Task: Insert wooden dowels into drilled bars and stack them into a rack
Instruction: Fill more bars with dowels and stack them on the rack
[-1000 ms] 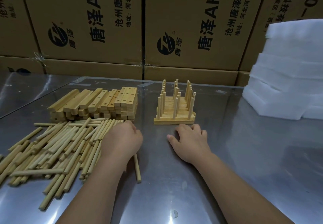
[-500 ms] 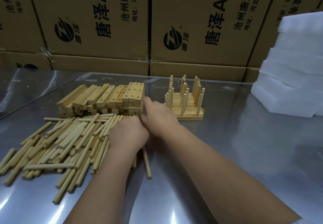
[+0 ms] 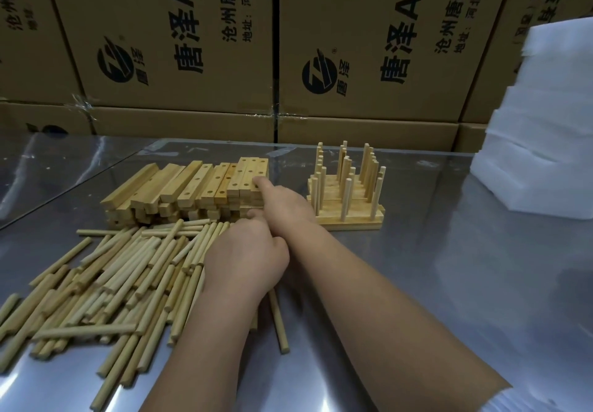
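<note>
Now your right hand (image 3: pixel 285 206) reaches onto the stack of pale drilled wooden bars (image 3: pixel 199 186), forefinger on the top right bar, thumb against the bar ends below; whether it has closed on one cannot be told. Your left hand (image 3: pixel 244 260) lies knuckles-up on the loose round wooden dowels (image 3: pixel 122 276), fingers curled under, grip hidden. Just right of the bars stands the part-built wooden dowel rack (image 3: pixel 346 193) on the steel table (image 3: pixel 449 283)

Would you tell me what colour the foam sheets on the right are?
The foam sheets are white, clearest in the head view.
</note>
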